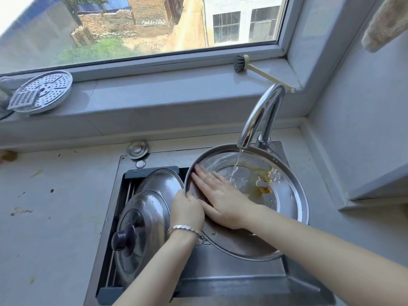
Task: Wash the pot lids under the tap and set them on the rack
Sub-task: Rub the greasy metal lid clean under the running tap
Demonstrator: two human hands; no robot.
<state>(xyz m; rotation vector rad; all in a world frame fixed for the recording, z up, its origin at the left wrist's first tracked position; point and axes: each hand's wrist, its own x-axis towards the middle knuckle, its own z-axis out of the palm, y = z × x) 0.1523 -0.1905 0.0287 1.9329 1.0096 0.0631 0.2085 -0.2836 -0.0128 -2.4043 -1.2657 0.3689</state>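
Two lids (pixel 145 217) lean on the rack (pixel 129 191) at left; a third lid (pixel 287 195) tilts under the running tap (pixel 260 115). Left hand (pixel 186 209) grips its left rim, right hand (pixel 220 199) lies flat inside, fingers (pixel 203 176) straight. Best sweep right onto that orange residue (pixel 263 189), rim held firm.

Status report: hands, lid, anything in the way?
Left hand grips lid rim; right hand flat inside. Tap running, yellow residue in lid. Two lids crowd the rack.
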